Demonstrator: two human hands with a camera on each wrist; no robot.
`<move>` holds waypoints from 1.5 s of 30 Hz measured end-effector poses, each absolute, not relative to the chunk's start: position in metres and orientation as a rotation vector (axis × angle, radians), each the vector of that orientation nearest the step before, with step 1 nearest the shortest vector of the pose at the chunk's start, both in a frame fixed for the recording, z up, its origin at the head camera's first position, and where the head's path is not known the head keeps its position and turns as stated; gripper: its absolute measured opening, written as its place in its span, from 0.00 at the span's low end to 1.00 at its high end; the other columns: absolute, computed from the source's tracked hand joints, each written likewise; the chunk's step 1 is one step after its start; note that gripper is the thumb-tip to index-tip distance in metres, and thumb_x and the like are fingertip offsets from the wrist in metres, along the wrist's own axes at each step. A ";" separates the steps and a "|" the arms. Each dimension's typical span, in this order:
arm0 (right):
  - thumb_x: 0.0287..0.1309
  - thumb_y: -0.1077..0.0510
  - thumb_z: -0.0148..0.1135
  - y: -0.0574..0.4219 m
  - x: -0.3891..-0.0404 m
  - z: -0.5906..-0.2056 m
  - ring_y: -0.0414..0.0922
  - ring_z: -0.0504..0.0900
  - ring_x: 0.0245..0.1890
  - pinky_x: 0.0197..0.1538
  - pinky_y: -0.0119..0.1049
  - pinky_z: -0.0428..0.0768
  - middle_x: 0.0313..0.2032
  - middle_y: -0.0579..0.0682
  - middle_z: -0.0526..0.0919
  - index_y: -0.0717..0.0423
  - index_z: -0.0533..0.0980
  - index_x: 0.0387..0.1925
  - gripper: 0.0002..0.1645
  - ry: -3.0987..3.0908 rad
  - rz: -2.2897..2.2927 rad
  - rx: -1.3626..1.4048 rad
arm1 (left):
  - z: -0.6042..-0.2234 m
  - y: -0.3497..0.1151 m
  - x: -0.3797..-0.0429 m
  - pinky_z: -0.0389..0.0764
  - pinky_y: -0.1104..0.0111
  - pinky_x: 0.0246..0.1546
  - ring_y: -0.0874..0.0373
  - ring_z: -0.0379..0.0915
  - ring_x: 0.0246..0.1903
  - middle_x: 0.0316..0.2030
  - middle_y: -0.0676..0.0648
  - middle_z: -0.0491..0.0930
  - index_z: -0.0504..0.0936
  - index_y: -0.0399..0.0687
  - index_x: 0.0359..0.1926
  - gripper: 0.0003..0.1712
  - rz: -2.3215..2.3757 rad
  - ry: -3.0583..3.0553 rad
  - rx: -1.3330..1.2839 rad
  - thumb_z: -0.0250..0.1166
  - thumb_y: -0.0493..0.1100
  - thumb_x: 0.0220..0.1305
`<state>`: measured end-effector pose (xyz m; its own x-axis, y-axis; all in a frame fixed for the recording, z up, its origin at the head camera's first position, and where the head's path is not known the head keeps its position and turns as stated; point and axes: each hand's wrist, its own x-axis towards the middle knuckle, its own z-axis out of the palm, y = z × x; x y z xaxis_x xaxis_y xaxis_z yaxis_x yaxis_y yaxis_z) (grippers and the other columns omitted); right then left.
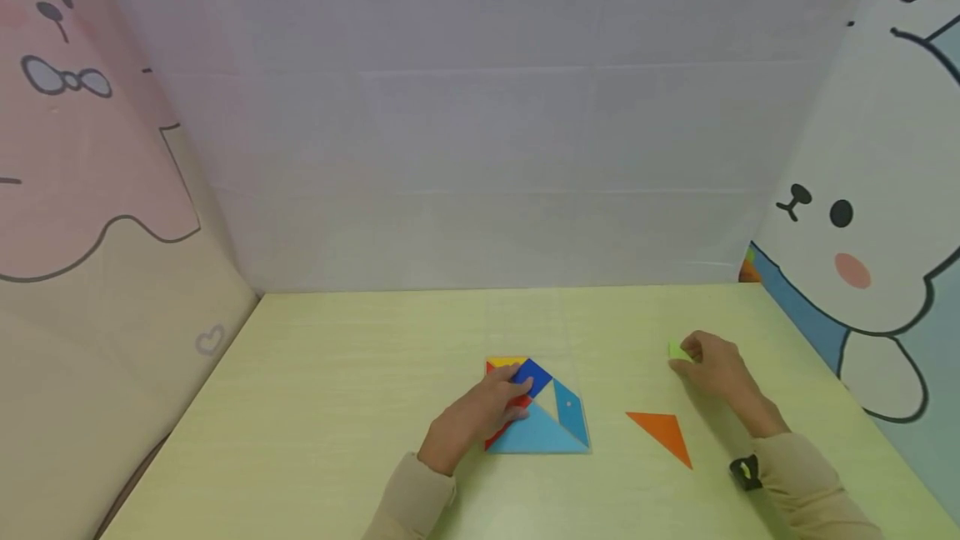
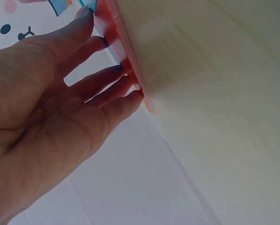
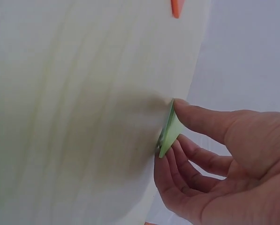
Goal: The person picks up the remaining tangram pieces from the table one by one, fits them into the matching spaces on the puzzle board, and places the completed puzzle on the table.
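Note:
A square tangram tray (image 1: 549, 401) lies on the table, its bare surface showing in a triangular gap. In it sit a yellow piece (image 1: 504, 361), a dark blue square (image 1: 534, 377), a blue parallelogram (image 1: 571, 412), a large light blue triangle (image 1: 536, 433) and a red piece (image 1: 491, 442). My left hand (image 1: 474, 413) rests over the tray's left side, fingers spread across the red and dark blue pieces and partly hiding them. Off to the right, my right hand (image 1: 716, 367) pinches a small green triangle (image 3: 172, 133) between thumb and fingers, above the table.
An orange triangle (image 1: 663, 432) lies on the table (image 1: 337, 373) between the tray and my right arm. A small black object (image 1: 745, 472) shows beside the right cuff. Fabric walls with cartoon animals stand at both sides, and a plain pale sheet (image 1: 480, 148) hangs behind.

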<state>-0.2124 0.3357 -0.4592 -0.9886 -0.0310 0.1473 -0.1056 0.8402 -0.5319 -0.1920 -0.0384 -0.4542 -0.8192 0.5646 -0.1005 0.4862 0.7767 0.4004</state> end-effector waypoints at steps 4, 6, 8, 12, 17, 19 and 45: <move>0.60 0.62 0.71 0.336 -0.213 -0.459 0.60 0.80 0.38 0.45 0.57 0.79 0.35 0.65 0.81 0.76 0.75 0.41 0.19 -2.895 0.850 0.107 | -0.454 -0.038 -0.192 0.72 0.58 0.67 0.44 0.60 0.74 0.73 0.38 0.65 0.74 0.43 0.71 0.29 0.541 2.749 0.824 0.65 0.45 0.73; 0.60 0.62 0.72 0.337 -0.213 -0.460 0.60 0.80 0.38 0.44 0.56 0.79 0.35 0.64 0.81 0.75 0.75 0.41 0.19 -2.898 0.859 0.107 | -0.454 -0.039 -0.192 0.72 0.58 0.67 0.44 0.60 0.74 0.74 0.38 0.64 0.74 0.43 0.71 0.29 0.543 2.745 0.823 0.65 0.44 0.73; 0.60 0.61 0.72 0.337 -0.214 -0.460 0.60 0.81 0.38 0.43 0.54 0.80 0.35 0.64 0.82 0.74 0.75 0.41 0.19 -2.899 0.867 0.106 | -0.455 -0.039 -0.193 0.71 0.58 0.67 0.45 0.59 0.74 0.74 0.38 0.64 0.73 0.43 0.71 0.29 0.545 2.743 0.818 0.64 0.45 0.73; 0.60 0.60 0.74 0.339 -0.215 -0.461 0.57 0.81 0.36 0.40 0.48 0.79 0.34 0.60 0.82 0.72 0.76 0.39 0.18 -2.896 0.881 0.099 | -0.455 -0.040 -0.192 0.71 0.58 0.67 0.45 0.59 0.74 0.74 0.38 0.64 0.73 0.43 0.71 0.29 0.555 2.743 0.815 0.64 0.44 0.73; 0.56 0.59 0.75 0.342 -0.213 -0.464 0.53 0.80 0.34 0.37 0.42 0.77 0.31 0.55 0.82 0.69 0.77 0.37 0.18 -2.869 0.897 0.102 | -0.454 -0.040 -0.192 0.72 0.58 0.67 0.44 0.59 0.74 0.74 0.38 0.64 0.73 0.43 0.71 0.29 0.556 2.742 0.809 0.64 0.44 0.73; 0.56 0.59 0.75 0.342 -0.213 -0.465 0.53 0.80 0.34 0.37 0.42 0.77 0.31 0.55 0.82 0.69 0.78 0.37 0.18 -2.863 0.906 0.104 | -0.453 -0.039 -0.192 0.72 0.58 0.67 0.44 0.59 0.74 0.74 0.38 0.64 0.74 0.43 0.71 0.29 0.550 2.744 0.811 0.64 0.44 0.73; 0.66 0.63 0.68 0.335 -0.208 -0.461 0.65 0.86 0.42 0.41 0.52 0.86 0.41 0.68 0.84 0.73 0.76 0.58 0.24 -2.841 1.069 0.172 | -0.453 -0.041 -0.190 0.71 0.59 0.68 0.44 0.59 0.74 0.74 0.38 0.63 0.73 0.43 0.71 0.29 0.556 2.747 0.817 0.64 0.44 0.73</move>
